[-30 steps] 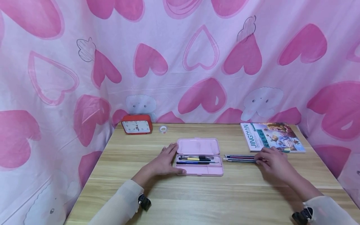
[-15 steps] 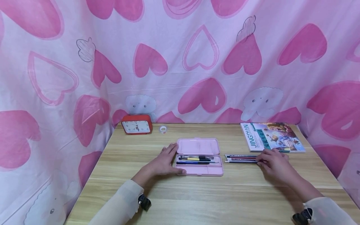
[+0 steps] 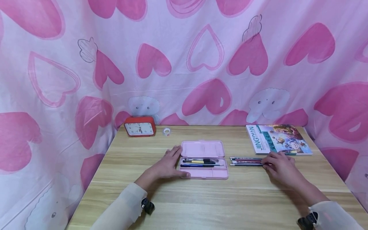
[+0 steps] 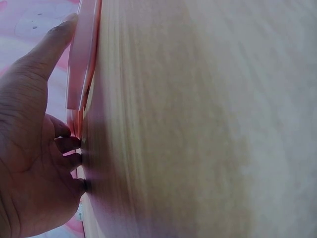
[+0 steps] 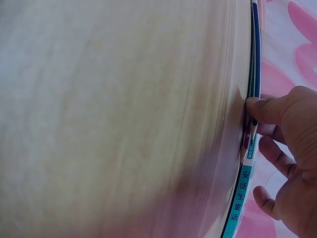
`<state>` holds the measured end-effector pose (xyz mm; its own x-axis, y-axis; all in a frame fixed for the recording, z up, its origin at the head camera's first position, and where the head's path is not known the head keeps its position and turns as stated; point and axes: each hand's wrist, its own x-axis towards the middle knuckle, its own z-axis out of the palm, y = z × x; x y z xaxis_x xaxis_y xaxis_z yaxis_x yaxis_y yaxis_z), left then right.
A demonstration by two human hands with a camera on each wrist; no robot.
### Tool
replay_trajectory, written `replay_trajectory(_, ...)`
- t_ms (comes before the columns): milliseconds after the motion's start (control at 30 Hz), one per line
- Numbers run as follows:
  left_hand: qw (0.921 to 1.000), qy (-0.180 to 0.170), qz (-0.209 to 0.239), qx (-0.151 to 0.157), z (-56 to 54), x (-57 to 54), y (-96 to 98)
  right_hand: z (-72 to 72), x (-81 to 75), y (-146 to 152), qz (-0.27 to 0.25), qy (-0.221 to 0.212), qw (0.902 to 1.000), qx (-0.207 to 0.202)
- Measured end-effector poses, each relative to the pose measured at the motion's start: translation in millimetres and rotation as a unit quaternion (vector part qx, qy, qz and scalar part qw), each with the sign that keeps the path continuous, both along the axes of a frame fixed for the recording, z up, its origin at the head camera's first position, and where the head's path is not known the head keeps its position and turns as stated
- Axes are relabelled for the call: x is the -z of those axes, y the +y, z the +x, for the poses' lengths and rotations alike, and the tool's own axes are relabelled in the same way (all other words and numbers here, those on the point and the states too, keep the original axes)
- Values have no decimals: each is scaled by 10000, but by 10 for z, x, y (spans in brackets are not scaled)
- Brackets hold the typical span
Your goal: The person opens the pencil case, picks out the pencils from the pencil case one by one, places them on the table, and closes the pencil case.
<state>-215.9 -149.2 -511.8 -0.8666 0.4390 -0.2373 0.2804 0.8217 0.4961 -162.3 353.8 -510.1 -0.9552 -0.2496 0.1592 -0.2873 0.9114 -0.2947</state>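
An opened pink pencil case (image 3: 198, 173) lies at mid-table, its lid tipped back. Several pens (image 3: 198, 165) fill its rear compartment; bare plastic shows in front. My left hand (image 3: 166, 164) rests at the case's left end, its thumb along the near corner and its fingers spread by the lid side. In the left wrist view that thumb lies straight along the case edge. To the right of the case, several pencils (image 3: 245, 161) lie side by side on the table. My right hand (image 3: 280, 166) pinches their right ends, which the fingers partly hide.
Behind the right hand lies a book (image 3: 279, 139) with a colourful cover. A red clock (image 3: 140, 127) and a small tape roll (image 3: 166, 131) stand at the back left. A pink heart-patterned curtain (image 3: 201, 64) hangs behind the wooden table (image 3: 201, 201).
My right hand has shifted slightly right, and the pencils' left ends now line up more evenly. My left hand and the pencil case have stayed in place.
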Motion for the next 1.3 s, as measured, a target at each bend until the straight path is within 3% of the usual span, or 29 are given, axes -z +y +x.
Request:
replay_trajectory(833, 10000, -26, 20, 6, 7, -12, 2, 9, -4, 46, -10, -142, 9999, 28)
replay_trajectory(1300, 10000, 13, -24, 7, 9, -6, 6, 18, -33, -82, 14, 122, 9999, -47)
